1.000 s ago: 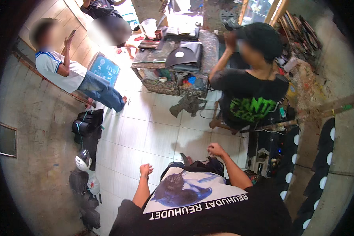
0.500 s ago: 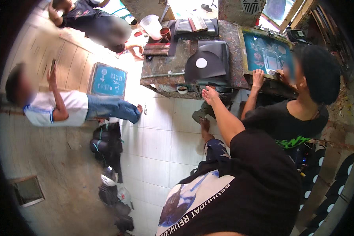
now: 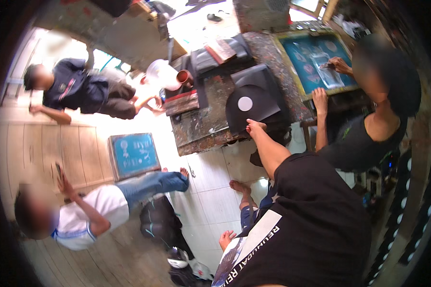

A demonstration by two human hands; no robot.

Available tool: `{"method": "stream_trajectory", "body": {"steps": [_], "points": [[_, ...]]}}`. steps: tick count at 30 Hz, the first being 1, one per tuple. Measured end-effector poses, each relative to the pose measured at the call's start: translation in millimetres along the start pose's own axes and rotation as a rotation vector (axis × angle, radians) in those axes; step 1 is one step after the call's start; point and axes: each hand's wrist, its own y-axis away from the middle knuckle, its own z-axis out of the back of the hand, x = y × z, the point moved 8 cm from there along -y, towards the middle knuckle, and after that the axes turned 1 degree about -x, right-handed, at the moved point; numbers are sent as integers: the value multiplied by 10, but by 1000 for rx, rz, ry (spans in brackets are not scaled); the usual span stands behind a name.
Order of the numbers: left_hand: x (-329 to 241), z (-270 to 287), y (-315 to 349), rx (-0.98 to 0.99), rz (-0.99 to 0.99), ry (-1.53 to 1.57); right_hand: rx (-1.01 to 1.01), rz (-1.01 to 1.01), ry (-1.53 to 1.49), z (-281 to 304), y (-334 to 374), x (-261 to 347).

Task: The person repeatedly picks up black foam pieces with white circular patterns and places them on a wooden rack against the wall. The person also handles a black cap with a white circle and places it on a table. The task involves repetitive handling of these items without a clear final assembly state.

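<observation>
A black round sheet (image 3: 258, 103) with a white circle at its middle lies over dark flat sheets (image 3: 254, 75) on the paint-stained table (image 3: 201, 126). At its near rim, my right hand (image 3: 256, 126) is closed, the fingertips pinching the edge. Low beside my shirt hangs my left hand (image 3: 227, 238), fingers apart and holding nothing. To the right, a co-worker's one hand rests on the edge of a blue printing screen (image 3: 316, 60) in a yellowish frame, and their other hand holds a small tool over it that I cannot make out.
A wood-and-red squeegee (image 3: 182, 102), a brown cup (image 3: 184, 77) and a white bucket (image 3: 162, 74) stand at the table's left. Another squeegee (image 3: 220, 49) lies at the back. Two people sit at left near a blue screen (image 3: 135, 154). Dark bags (image 3: 162, 222) lie on the floor.
My right hand has gone from open fingers short of the table to closed at the round sheet's rim. My left hand has come into view. The whole view has tilted and shifted.
</observation>
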Motion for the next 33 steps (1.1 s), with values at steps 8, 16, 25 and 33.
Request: {"method": "stream_trajectory", "body": {"steps": [8,16,25,33], "points": [[-1126,225,-1039,247,-65,-345,259,280,107,-295,758,103],[-3546,-1080,-1247,771,-246,-53,818,662,67,-87,2845,139],[-4598,-1917,-191,1210,-178,225,576,801,4,588,3090,-42],[-4781,-1672,-444,936,-684,-90,609,411,56,532,2192,-448]]}}
